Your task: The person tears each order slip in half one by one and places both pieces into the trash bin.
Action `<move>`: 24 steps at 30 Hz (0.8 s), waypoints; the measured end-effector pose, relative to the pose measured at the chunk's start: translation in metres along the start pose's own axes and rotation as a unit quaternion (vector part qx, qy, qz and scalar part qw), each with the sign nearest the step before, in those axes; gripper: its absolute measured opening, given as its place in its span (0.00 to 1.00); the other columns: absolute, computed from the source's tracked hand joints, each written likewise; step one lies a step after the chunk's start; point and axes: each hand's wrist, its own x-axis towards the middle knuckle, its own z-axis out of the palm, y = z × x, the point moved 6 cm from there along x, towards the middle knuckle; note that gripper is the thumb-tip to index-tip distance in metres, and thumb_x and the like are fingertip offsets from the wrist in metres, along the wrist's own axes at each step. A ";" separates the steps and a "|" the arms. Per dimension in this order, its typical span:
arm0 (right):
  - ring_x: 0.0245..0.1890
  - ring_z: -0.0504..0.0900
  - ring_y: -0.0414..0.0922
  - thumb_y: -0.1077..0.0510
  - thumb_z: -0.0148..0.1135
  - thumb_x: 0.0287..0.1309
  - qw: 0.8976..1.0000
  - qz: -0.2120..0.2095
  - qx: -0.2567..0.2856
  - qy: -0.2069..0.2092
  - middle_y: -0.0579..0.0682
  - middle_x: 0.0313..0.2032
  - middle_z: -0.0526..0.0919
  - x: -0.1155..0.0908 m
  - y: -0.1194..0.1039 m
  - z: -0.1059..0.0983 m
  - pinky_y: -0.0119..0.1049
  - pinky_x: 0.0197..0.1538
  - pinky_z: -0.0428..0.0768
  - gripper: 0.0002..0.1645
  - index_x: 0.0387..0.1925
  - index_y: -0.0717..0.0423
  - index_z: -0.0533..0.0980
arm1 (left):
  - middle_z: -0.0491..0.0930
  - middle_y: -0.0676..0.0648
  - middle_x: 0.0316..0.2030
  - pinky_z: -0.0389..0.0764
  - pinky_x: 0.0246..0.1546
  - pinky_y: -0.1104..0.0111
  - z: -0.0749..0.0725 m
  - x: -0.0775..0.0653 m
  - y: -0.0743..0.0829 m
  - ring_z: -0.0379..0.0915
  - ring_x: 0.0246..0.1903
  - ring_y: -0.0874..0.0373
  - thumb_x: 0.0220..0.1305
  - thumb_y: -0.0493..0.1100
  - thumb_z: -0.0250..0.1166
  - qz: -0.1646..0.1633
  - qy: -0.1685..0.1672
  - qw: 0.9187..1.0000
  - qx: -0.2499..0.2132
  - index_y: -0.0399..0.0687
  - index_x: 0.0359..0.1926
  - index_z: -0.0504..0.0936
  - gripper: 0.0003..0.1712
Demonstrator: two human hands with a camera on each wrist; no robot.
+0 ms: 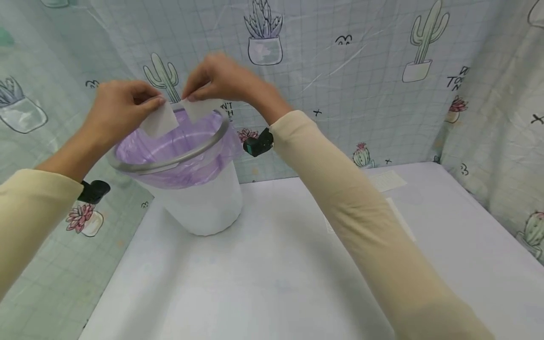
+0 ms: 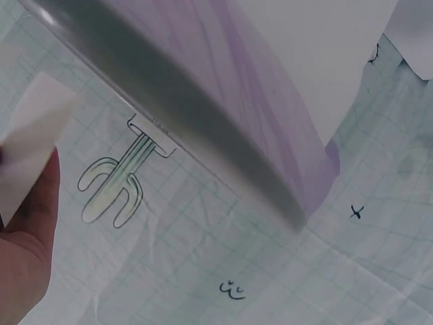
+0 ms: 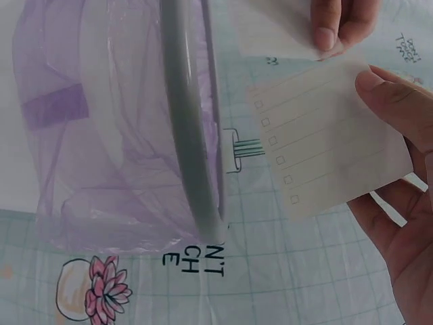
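Observation:
Above the white trash bin (image 1: 208, 203), both hands hold pieces of paper. My left hand (image 1: 114, 106) pinches one pale piece of paper (image 1: 161, 123) between thumb and fingers. With thumb and fingertips, my right hand (image 1: 225, 78) grips another piece of paper (image 1: 201, 109). In the right wrist view this paper (image 3: 318, 145) shows ruled lines and a column of small checkboxes. The two papers are close together over the bin's mouth. A purple bag (image 1: 193, 174) lines the bin and folds over its grey rim (image 1: 191, 155). The bin's bottom is hidden.
The bin stands at the back left of a white table (image 1: 255, 274). Sheets of paper (image 1: 386, 181) lie at the back right, partly behind the right sleeve (image 1: 357, 208). A cactus-print curtain (image 1: 323, 108) hangs behind and at both sides.

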 end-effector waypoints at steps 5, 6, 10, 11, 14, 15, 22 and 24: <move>0.47 0.85 0.35 0.51 0.69 0.65 1.000 0.010 0.015 -0.011 0.41 0.47 0.89 0.002 -0.005 0.002 0.28 0.53 0.79 0.11 0.46 0.46 0.88 | 0.86 0.35 0.45 0.67 0.30 0.82 0.001 0.000 -0.002 0.71 0.31 0.67 0.74 0.48 0.62 0.001 -0.009 1.000 0.017 0.38 0.49 0.87 0.18; 0.47 0.85 0.35 0.51 0.68 0.65 1.000 0.007 0.015 -0.013 0.40 0.46 0.89 0.003 -0.007 0.002 0.27 0.53 0.79 0.11 0.46 0.46 0.88 | 0.86 0.35 0.45 0.67 0.30 0.82 0.001 0.000 -0.002 0.71 0.31 0.66 0.74 0.48 0.62 0.001 -0.011 1.000 0.019 0.38 0.49 0.87 0.18; 0.46 0.85 0.34 0.50 0.68 0.66 1.000 -0.003 0.010 -0.021 0.39 0.46 0.89 0.004 -0.014 0.004 0.27 0.52 0.79 0.10 0.46 0.44 0.88 | 0.86 0.34 0.44 0.67 0.29 0.84 0.000 -0.001 -0.001 0.70 0.29 0.69 0.75 0.48 0.62 0.007 -0.017 1.000 0.025 0.37 0.51 0.86 0.19; 0.46 0.85 0.34 0.50 0.68 0.66 1.000 -0.006 0.008 -0.022 0.39 0.46 0.89 0.004 -0.015 0.005 0.27 0.52 0.79 0.10 0.46 0.44 0.88 | 0.86 0.34 0.44 0.67 0.29 0.84 0.000 -0.001 -0.001 0.70 0.29 0.70 0.75 0.48 0.62 0.009 -0.018 0.999 0.027 0.37 0.51 0.86 0.19; 0.46 0.85 0.34 0.51 0.67 0.67 1.000 -0.017 0.003 -0.023 0.40 0.46 0.89 0.004 -0.018 0.006 0.27 0.52 0.79 0.11 0.47 0.45 0.88 | 0.86 0.34 0.44 0.67 0.29 0.83 -0.001 -0.002 0.001 0.70 0.29 0.72 0.75 0.48 0.61 0.012 -0.022 0.999 0.033 0.37 0.51 0.86 0.19; 0.46 0.85 0.34 0.51 0.67 0.67 1.000 -0.020 0.003 -0.022 0.40 0.47 0.89 0.003 -0.019 0.007 0.27 0.52 0.79 0.11 0.47 0.46 0.88 | 0.86 0.34 0.45 0.67 0.30 0.83 -0.001 -0.002 0.002 0.69 0.29 0.73 0.75 0.48 0.61 0.013 -0.023 0.999 0.036 0.36 0.51 0.86 0.19; 0.48 0.85 0.36 0.52 0.67 0.67 0.999 -0.011 0.023 -0.022 0.43 0.48 0.89 0.005 -0.020 0.009 0.27 0.54 0.78 0.12 0.49 0.48 0.87 | 0.86 0.34 0.45 0.70 0.29 0.85 0.000 0.000 0.001 0.71 0.27 0.81 0.76 0.47 0.60 0.002 -0.050 0.999 0.017 0.37 0.53 0.85 0.19; 0.48 0.85 0.36 0.52 0.67 0.67 0.999 -0.010 0.023 -0.025 0.43 0.48 0.89 0.005 -0.019 0.010 0.26 0.54 0.78 0.12 0.49 0.48 0.87 | 0.86 0.34 0.45 0.71 0.28 0.86 0.001 0.000 0.000 0.72 0.26 0.82 0.76 0.47 0.60 -0.002 -0.057 0.998 0.006 0.37 0.54 0.84 0.18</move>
